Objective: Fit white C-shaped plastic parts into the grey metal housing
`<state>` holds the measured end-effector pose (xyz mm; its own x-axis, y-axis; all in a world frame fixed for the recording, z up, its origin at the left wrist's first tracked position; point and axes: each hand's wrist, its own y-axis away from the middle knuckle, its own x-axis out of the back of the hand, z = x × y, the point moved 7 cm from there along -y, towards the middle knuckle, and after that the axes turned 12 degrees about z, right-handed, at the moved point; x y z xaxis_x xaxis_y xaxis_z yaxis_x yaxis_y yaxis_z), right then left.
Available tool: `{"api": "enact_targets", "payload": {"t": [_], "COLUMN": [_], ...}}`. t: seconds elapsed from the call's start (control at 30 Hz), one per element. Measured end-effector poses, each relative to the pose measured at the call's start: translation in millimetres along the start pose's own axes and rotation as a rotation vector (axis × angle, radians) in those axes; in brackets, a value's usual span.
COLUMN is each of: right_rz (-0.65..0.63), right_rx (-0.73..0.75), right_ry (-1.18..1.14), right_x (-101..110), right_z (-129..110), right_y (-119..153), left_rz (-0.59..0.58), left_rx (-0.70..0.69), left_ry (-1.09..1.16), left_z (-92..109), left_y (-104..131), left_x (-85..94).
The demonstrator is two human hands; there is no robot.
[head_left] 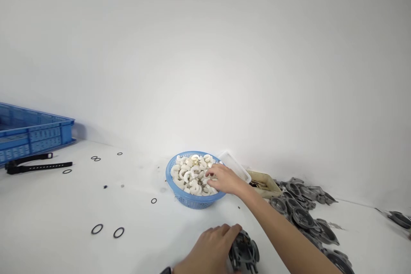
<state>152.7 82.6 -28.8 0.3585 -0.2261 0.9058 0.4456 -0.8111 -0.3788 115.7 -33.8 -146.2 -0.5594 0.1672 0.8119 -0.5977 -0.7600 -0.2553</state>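
Note:
My right hand (223, 179) reaches into a round blue basket (180, 195) heaped with white curved plastic pieces (189, 171). Its fingers touch the pieces at the basket's right side; whether one is pinched I cannot tell. My left hand (213, 246) rests at the bottom edge on a grey round metal part (245, 252) and holds it against the white table.
A pile of several grey metal parts (303, 212) lies to the right. A clear plastic tray (236, 165) and a beige tray (265, 182) sit behind the basket. Black O-rings (107, 230) lie scattered at left, with black straps (38, 165) and a blue crate (30, 135).

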Motion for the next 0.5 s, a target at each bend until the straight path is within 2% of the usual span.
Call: {"api": "enact_targets", "payload": {"t": [0.1, 0.17, 0.3, 0.5], "right_rz": [-0.048, -0.063, -0.011, 0.048], "right_rx": [-0.003, -0.011, -0.029, -0.082], "right_ry": [0.009, -0.009, -0.136, -0.387], "right_x": [-17, -18, 5, 43], "right_z": [-1, -1, -2, 3], "right_y": [-13, -13, 0, 43], "left_rz": [-0.018, -0.020, -0.010, 0.020], "left_rx": [0.003, -0.005, -0.024, -0.040], "left_ry": [-0.010, -0.013, -0.009, 0.025], "left_z": [0, 1, 3, 9], "left_y": [-2, -2, 1, 8], "left_x": [2.1, 3.6, 5.5, 12.5]}}
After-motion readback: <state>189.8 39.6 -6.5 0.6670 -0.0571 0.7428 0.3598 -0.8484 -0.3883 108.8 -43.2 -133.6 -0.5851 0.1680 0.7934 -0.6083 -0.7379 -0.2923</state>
